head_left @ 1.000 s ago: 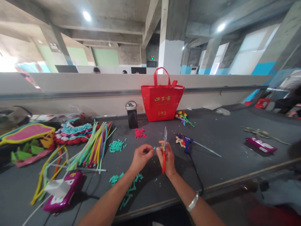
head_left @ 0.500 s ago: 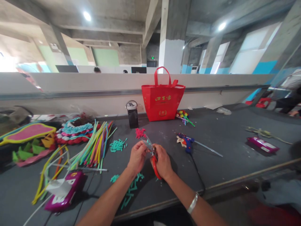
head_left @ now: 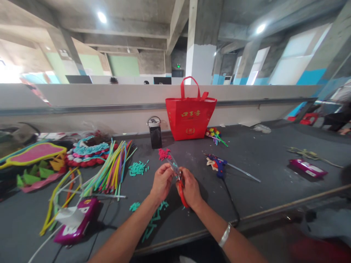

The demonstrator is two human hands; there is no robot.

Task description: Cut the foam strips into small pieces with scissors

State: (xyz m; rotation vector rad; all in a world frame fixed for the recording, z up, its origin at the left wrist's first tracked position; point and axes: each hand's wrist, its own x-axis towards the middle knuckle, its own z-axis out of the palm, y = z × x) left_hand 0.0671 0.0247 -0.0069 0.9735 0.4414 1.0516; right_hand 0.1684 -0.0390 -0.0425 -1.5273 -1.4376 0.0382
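My right hand [head_left: 191, 188] is closed around the red handles of a pair of scissors [head_left: 182, 195]. The blades point up and away, a little apart, close to my left fingertips. My left hand [head_left: 162, 180] is pinched on a small teal pipe cleaner piece [head_left: 174, 165] at the blades; most of it is hidden. Beyond the hands lie a pile of pink cut pieces [head_left: 164, 154] and, to the left, a pile of teal cut pieces [head_left: 138, 168]. More teal pieces [head_left: 150, 224], some longer and bent, lie under and beside my left forearm.
A bundle of coloured pipe cleaners [head_left: 112, 168] and a purple tissue pack [head_left: 78, 221] lie left. A red bag [head_left: 191, 118] and a dark cup [head_left: 155, 135] stand at the back. Right are a blue glue gun [head_left: 219, 166] with its cord and another purple pack [head_left: 307, 168].
The scissors' blades have come further apart. Both hands stay in nearly the same place, and the view has shifted slightly.
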